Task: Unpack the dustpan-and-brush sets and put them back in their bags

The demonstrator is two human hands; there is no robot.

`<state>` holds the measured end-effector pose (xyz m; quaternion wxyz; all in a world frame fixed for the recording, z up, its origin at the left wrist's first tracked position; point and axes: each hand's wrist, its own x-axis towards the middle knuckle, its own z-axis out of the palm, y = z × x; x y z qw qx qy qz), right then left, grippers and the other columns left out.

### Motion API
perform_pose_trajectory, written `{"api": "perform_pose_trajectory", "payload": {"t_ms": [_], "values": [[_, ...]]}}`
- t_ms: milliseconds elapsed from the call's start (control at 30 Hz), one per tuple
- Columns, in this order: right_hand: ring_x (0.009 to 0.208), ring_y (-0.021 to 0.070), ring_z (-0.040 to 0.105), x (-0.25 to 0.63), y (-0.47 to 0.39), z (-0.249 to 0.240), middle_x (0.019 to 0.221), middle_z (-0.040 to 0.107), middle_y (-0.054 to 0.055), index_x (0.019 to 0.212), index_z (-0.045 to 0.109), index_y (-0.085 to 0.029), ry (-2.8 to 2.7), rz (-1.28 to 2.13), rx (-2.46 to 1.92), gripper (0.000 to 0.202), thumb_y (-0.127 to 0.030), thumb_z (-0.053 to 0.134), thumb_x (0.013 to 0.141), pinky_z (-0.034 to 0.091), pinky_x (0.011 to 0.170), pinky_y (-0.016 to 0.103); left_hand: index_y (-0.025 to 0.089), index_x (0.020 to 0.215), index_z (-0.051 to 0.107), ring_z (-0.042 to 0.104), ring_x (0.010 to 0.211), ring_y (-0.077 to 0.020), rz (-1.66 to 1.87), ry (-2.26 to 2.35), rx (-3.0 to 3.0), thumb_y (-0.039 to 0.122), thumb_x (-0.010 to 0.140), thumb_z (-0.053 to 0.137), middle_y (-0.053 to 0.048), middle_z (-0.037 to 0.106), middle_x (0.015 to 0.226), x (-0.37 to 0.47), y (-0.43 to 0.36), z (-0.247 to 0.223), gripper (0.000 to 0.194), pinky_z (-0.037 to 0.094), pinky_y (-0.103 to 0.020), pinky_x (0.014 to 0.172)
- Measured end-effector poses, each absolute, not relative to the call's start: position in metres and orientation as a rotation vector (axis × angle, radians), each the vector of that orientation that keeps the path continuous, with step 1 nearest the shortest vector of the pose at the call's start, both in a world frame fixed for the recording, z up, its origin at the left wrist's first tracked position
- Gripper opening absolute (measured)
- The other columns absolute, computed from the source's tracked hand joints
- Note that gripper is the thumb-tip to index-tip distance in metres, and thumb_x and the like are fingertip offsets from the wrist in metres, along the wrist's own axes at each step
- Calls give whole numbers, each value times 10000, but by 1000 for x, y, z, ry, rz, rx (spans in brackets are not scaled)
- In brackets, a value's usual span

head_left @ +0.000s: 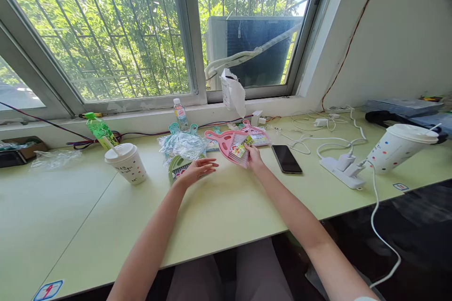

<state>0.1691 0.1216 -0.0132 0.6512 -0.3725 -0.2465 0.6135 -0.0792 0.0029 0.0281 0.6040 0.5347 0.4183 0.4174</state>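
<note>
A pink mini dustpan and brush set with a yellow-green label is held up over the table, my right hand closed on its right edge. To its left, my left hand is open, fingers stretched toward the pink set but apart from it. Under and beside that hand lies a green dustpan and brush set, partly covered. Behind it, crumpled clear plastic wrap lies over teal sets whose handles stick out. Another pink set rests behind my right hand.
A black phone lies right of my right hand. Farther right are a white power strip with cables and a large cup. Leftward stand a lidded cup and a green bottle. Another bottle is by the window.
</note>
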Motion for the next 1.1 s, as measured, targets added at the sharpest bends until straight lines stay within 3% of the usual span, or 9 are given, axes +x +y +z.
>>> {"api": "perform_pose_trajectory", "payload": {"t_ms": [100, 433, 667, 867, 1100], "values": [[735, 156, 705, 161, 113, -9, 788, 740, -15, 825, 628, -210, -662, 1424, -827, 137, -152, 719, 739, 581, 713, 284, 201, 1188, 662, 665, 1058, -242, 949, 945, 1253, 352, 654, 853, -127, 711, 1155, -70, 0, 27, 587, 441, -413, 1020], [762, 190, 709, 134, 75, 8, 806, 753, 8, 841, 658, -199, -786, 1559, -793, 175, -194, 746, 690, 572, 727, 312, 169, 951, 713, 644, 1075, -292, 1082, 931, 1254, 351, 581, 869, -96, 733, 1055, -70, 12, 3, 441, 442, -451, 1018], [809, 218, 718, 134, 68, 12, 821, 758, 24, 857, 654, -198, -811, 1585, -822, 206, -197, 752, 676, 571, 782, 349, 163, 899, 716, 662, 1036, -319, 1112, 988, 1253, 389, 506, 899, -105, 750, 987, -71, 17, -4, 488, 435, -490, 1022], [775, 204, 714, 135, 69, 12, 796, 753, 12, 871, 648, -208, -798, 1592, -835, 204, -199, 740, 689, 576, 748, 336, 158, 820, 712, 686, 946, -318, 1151, 1039, 1310, 337, 433, 918, -97, 756, 894, -67, 16, 2, 474, 492, -475, 948], [798, 214, 717, 133, 69, 12, 805, 755, 16, 862, 650, -208, -792, 1593, -844, 201, -194, 742, 683, 583, 755, 347, 151, 803, 725, 685, 890, -290, 1167, 1147, 1354, 327, 476, 883, -82, 752, 822, -66, 16, 4, 404, 510, -429, 898]]}}
